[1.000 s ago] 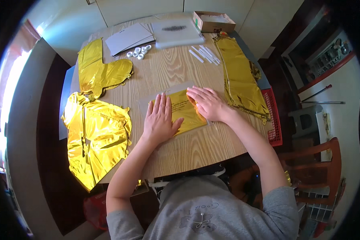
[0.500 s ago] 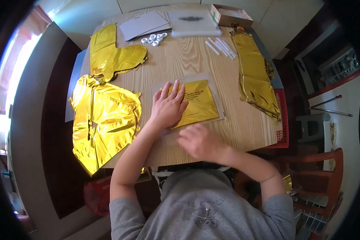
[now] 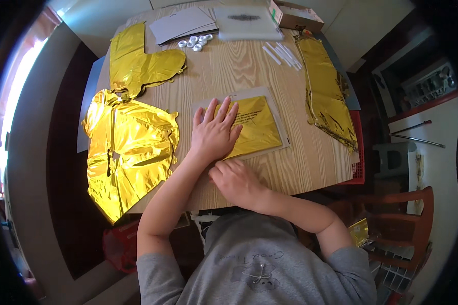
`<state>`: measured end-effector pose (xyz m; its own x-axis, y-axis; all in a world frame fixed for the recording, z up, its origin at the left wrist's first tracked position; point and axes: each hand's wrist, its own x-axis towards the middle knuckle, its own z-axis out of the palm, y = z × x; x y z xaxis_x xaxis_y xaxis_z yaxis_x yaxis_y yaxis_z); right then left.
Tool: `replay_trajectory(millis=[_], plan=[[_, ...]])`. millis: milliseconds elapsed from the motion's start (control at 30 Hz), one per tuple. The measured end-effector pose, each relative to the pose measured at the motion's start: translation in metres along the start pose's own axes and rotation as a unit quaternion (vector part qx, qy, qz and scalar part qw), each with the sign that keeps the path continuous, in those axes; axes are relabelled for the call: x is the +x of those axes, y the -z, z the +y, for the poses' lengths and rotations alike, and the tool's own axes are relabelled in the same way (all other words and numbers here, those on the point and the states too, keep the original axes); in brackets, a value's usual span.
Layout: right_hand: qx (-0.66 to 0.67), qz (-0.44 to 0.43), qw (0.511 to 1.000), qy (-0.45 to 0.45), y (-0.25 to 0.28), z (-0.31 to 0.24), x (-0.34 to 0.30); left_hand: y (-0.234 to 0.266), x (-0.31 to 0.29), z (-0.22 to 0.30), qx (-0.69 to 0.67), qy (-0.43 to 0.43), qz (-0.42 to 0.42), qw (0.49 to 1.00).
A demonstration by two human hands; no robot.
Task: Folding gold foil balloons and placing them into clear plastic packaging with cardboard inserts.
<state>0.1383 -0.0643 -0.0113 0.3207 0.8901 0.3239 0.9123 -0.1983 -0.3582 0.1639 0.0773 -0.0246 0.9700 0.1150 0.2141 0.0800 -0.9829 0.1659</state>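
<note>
A clear plastic bag (image 3: 249, 94) lies flat near the middle of the table, with a folded gold foil sheet (image 3: 263, 133) inside it and dark print showing on top. My left hand (image 3: 215, 133) rests palm down on the bag's left part, fingers stretched and spread. Just below it, at the bag's near edge, my right hand (image 3: 237, 183) is closed with its fingers curled under. Its fingertips point left, close to my left wrist, and what they pinch, if anything, is hidden.
Gold foil balloons (image 3: 132, 147) lie flat along the left side, with another gold stack (image 3: 328, 89) at the right. At the back are white cards (image 3: 180, 24), white rolls (image 3: 197, 43), a translucent bag stack (image 3: 249, 30), white sticks (image 3: 284, 55) and an open box (image 3: 296, 19).
My right hand has moved left, from right of the bag's near edge to beside my left wrist. My left hand stays flat on the bag.
</note>
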Motion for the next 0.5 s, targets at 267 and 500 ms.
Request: replay_trajectory(millis=[267, 500], plan=[[-0.048, -0.01, 0.998, 0.047, -0.002, 0.0, -0.001, 0.002, -0.002, 0.003, 0.013, -0.006, -0.024, 1.0], [0.22, -0.008, 0.975, 0.04, 0.046, 0.009, -0.042, 0.009, -0.013, 0.013, 0.027, -0.031, -0.051, 0.998]])
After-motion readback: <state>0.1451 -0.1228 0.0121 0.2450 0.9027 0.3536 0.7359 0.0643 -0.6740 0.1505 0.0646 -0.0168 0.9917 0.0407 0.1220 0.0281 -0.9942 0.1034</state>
